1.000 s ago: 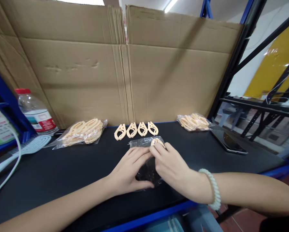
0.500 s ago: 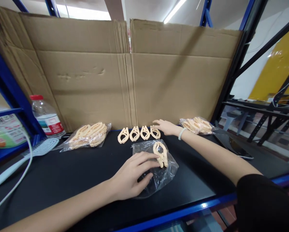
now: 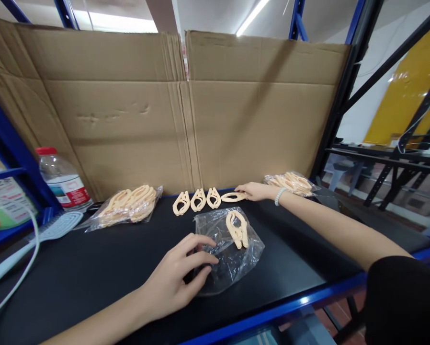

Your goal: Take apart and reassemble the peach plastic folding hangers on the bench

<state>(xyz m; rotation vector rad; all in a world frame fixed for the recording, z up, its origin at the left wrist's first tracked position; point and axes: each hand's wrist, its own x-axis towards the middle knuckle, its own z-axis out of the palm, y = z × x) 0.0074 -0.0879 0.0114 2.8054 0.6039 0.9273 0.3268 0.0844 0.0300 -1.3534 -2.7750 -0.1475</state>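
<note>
At the right end of a row at the back of the table, my right hand (image 3: 258, 190) pinches the end of a beige folding hanger (image 3: 231, 197), which lies turned sideways. Three similar folded hangers (image 3: 198, 200) stand in line to its left. Nearer to me, a clear plastic bag (image 3: 218, 282) lies flat with one folded hanger (image 3: 237, 230) in or on it; I cannot tell which. My left hand (image 3: 182, 268) hovers over the bag's left edge, fingers spread and holding nothing.
Bagged hangers lie at the back left (image 3: 129, 206) and back right (image 3: 290, 183). Farther left are a pale blue hairbrush (image 3: 60, 226), a white cable (image 3: 35, 244) and a red-capped bottle (image 3: 66, 184). A cardboard wall (image 3: 129, 115) closes off the back; a blue edge (image 3: 272, 311) runs along the front.
My right hand has gripped the rightmost hanger in the row and turned it sideways. My left hand has drawn back leftward from the hanger at the bag.
</note>
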